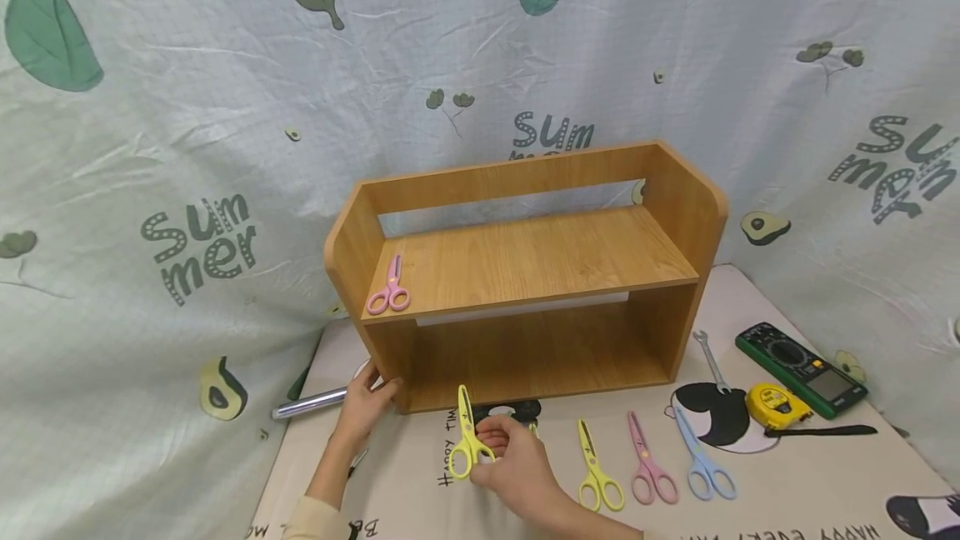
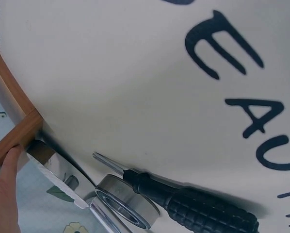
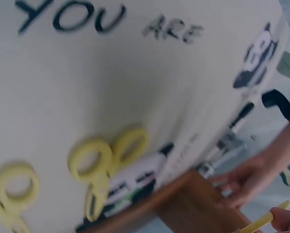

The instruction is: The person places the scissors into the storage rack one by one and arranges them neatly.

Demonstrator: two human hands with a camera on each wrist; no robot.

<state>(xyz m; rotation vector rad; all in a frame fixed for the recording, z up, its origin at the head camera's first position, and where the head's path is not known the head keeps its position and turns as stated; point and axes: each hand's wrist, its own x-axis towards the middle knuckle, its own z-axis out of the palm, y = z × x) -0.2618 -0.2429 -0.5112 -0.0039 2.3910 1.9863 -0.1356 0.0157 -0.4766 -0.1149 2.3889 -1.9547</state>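
A wooden two-tier shelf stands on the table, with pink scissors at the left of its upper board. My left hand touches the lower left side of the shelf; in the left wrist view one straight finger rests against its wooden edge. My right hand pinches yellow scissors by the handles, blades upward, before the lower compartment. Another pair of yellow scissors lies below the right hand, mostly hidden in the head view. Further right lie yellow scissors, pink scissors and blue scissors.
At the right are a wrench, a yellow tape measure, a green multimeter and a thin black object. Left of the shelf are a silver tube, a metal ring and a black-handled screwdriver. A printed curtain hangs behind.
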